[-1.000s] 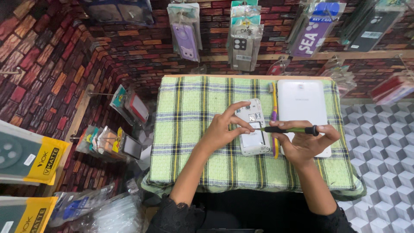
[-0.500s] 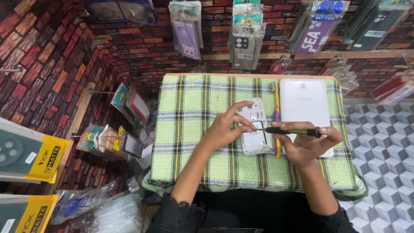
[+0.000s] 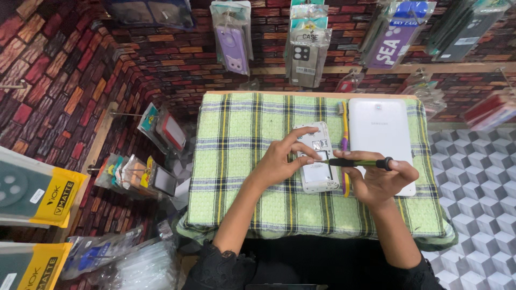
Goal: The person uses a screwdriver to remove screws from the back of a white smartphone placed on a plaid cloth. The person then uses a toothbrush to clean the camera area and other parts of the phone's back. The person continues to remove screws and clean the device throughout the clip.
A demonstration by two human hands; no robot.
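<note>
Two hands working: left hand is pinning the opened white phone at tabletop centre, fingers spread on it; right hand is clamping a screwdriver, tip pointing 9 o'clock into phone. White tablet lying at 2 o'clock.

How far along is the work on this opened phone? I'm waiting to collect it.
Done: the phone lies on the checked cloth with its back cover off, insides showing. In hand: the left hand steadies it while the right hand works a screwdriver into it. Left: it is not yet closed up.
</note>
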